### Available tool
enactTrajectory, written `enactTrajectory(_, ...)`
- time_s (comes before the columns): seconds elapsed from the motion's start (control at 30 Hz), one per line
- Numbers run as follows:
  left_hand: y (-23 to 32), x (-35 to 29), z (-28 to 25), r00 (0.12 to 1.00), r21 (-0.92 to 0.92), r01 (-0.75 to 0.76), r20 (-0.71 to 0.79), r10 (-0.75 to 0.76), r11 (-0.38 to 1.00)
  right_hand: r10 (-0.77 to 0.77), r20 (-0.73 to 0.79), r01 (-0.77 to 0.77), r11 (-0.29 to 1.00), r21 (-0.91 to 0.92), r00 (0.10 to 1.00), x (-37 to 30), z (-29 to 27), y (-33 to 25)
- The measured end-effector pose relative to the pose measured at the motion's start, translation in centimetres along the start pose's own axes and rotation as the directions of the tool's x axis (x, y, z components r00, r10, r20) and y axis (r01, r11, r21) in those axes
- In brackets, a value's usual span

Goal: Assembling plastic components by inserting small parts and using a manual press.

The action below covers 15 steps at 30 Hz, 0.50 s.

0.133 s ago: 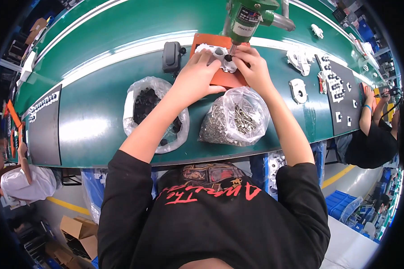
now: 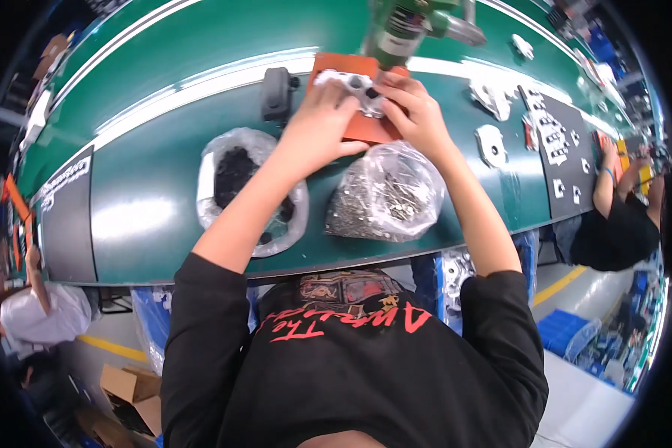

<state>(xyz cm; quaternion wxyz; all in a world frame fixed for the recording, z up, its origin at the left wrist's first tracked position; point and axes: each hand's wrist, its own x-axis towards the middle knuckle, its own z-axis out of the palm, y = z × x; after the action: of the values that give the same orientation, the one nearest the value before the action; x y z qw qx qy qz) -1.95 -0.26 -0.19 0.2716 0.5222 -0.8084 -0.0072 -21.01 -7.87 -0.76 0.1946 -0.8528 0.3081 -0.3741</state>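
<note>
A pale, whitish housing part (image 2: 357,84) with round openings lies on an orange-red board (image 2: 373,131) at the bench's far middle. My left hand (image 2: 322,123) is closed over its left end, thumb along the near edge. At its right end my right hand (image 2: 414,112) grips with bent fingers and thumb, beside a small black round piece (image 2: 372,93) in one opening. Just above my right fingertips stands the green spindle machine (image 2: 397,41); its lower tip is blurred and partly covered by those fingers, so contact is hard to judge.
Nearer me stand a plastic bag of black parts (image 2: 237,173) and a bag of screws (image 2: 387,196). A dark grey case (image 2: 276,93) sits left of the board. Whitish castings (image 2: 491,145) lie to the right, by a dark mat (image 2: 567,142) with small parts. Co-workers sit at both sides.
The whole picture has shifted slightly left and turned blurrier. Both hands keep their hold on the housing part, with little visible movement against it.
</note>
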Motion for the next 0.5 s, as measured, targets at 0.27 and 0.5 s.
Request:
enactTrajectory(0.27,-0.3,0.1,0.3,1.0,0.068,-0.029,-0.004,0.029,0.997,-0.23,-0.108,0.214,0.966,-0.143,0.967,-1.2,1.4,0.7)
enactTrajectory(0.5,0.5,0.3,0.2,0.999,0.083,0.009,0.038,-0.012,0.997,0.198,-0.313,-0.263,0.948,-0.181,0.929,-0.6,-7.6,6.2)
